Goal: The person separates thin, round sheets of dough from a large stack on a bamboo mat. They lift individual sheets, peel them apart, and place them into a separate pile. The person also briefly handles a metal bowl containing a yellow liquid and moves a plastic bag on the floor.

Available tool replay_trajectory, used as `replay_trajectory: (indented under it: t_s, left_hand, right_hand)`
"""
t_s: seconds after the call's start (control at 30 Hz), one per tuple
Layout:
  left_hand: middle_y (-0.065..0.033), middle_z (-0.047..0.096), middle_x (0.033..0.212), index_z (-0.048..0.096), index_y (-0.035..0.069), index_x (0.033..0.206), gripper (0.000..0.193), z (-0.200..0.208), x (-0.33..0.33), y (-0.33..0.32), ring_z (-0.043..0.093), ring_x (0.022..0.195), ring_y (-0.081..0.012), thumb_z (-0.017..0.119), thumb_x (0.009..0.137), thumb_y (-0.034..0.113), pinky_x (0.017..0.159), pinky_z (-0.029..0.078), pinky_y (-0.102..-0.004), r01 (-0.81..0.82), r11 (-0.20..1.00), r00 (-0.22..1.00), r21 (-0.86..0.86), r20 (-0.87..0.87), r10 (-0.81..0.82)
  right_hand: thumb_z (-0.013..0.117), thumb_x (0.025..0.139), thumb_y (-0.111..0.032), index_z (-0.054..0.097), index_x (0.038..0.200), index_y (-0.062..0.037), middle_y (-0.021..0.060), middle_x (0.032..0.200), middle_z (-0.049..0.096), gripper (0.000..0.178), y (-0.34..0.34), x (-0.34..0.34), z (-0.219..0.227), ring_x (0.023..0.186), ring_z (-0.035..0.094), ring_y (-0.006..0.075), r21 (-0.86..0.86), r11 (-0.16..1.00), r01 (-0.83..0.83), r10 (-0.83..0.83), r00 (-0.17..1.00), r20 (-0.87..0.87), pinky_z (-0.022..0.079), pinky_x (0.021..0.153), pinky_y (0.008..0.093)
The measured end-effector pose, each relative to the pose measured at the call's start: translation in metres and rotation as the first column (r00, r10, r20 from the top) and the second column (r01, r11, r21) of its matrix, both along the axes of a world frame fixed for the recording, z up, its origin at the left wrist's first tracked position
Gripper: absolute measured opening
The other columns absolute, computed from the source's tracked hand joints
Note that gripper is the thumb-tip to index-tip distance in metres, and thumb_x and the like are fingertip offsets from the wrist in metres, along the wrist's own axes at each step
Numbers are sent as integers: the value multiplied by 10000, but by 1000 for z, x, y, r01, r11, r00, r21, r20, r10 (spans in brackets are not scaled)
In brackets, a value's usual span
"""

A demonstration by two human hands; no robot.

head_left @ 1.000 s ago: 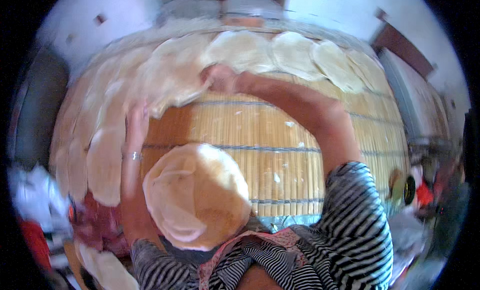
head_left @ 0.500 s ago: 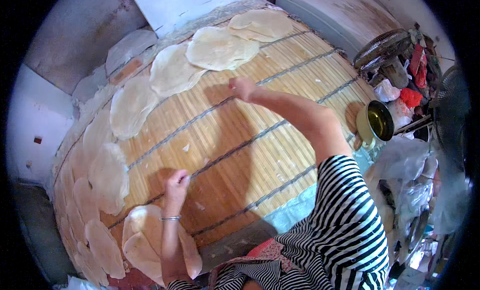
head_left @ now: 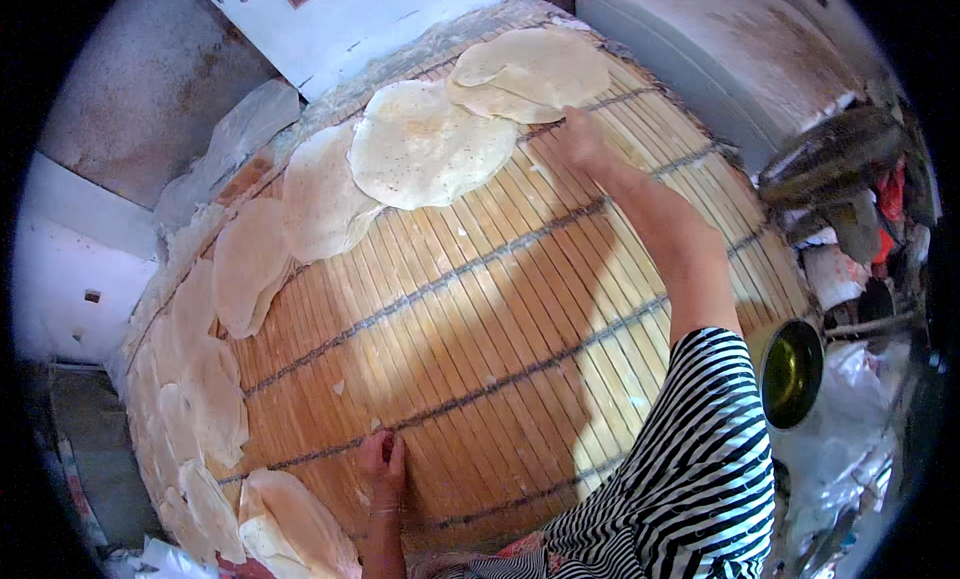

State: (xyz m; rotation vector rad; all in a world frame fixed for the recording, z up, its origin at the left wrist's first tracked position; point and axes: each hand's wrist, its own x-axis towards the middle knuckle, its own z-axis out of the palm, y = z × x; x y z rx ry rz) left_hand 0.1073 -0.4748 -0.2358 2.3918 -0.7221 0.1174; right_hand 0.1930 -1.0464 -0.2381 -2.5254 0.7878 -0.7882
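My right hand [head_left: 580,139] reaches far across the slatted bamboo mat [head_left: 470,309], its fingers closed at the near right edge of the overlapping pale flatbreads [head_left: 535,69]. Whatever lies between those fingers is hidden. Lower down, my left hand [head_left: 382,459] rests low over the mat, fingers bent with a small gap between them. A tiny pale scrap [head_left: 375,422] lies just beyond its fingertips. Left of that hand sits a folded flatbread pile [head_left: 290,529]. A large speckled flatbread [head_left: 435,144] lies to the left of my right hand.
More thin flatbreads [head_left: 250,264] overlap along the mat's far and left edges. A pot of yellowish liquid [head_left: 790,374] stands at the right, beside crumpled clear plastic [head_left: 860,409]. A fan [head_left: 835,154] and bags crowd the far right. White walls [head_left: 350,24] rise behind.
My right hand has moved away and to the right, up to the far flatbreads. The left hand has come lower, its closed fingers now slightly apart. The whole view has shifted.
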Motion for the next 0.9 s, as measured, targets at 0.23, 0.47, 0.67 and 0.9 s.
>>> replay_trajectory:
  t_s: [0.23, 0.47, 0.67, 0.9]
  left_hand:
    - [-73, 450, 600, 510, 33, 715, 100, -5, 1, -7, 450, 544, -199, 599, 689, 69, 511, 361, -303, -90, 994, 996, 58, -26, 91]
    - [-56, 462, 618, 509, 33, 726, 102, -6, -2, -5, 449, 548, -177, 598, 701, 76, 516, 363, -279, -125, 985, 982, 119, -124, 139]
    - [-61, 468, 636, 525, 29, 752, 110, 0, -3, -6, 452, 564, -167, 597, 707, 99, 533, 372, -274, -120, 990, 985, 75, -114, 128]
    - [-138, 560, 772, 556, 31, 847, 182, -19, 7, -6, 551, 696, -282, 587, 696, 129, 619, 438, -358, -59, 983, 997, -174, 29, 65]
  right_hand:
    - [489, 716, -190, 463, 1053, -33, 153, 980, 529, 372, -27, 55, -34, 959, 481, 271, -149, 959, 239, -240, 971, 11, 251, 843, 504]
    - [521, 678, -163, 538, 990, -129, 74, 943, 577, 315, -20, 49, -8, 996, 471, 246, -10, 994, 112, -112, 975, -194, 230, 840, 467]
    - [536, 672, -150, 555, 1014, -192, 30, 1200, 433, 345, -12, 36, -31, 1165, 321, 212, -464, 877, -130, 60, 985, -163, 124, 901, 560]
    - [601, 562, -55, 570, 829, -47, 165, 901, 550, 269, 104, -1, 5, 900, 501, 328, -281, 745, -605, 667, 685, 293, 414, 770, 387]
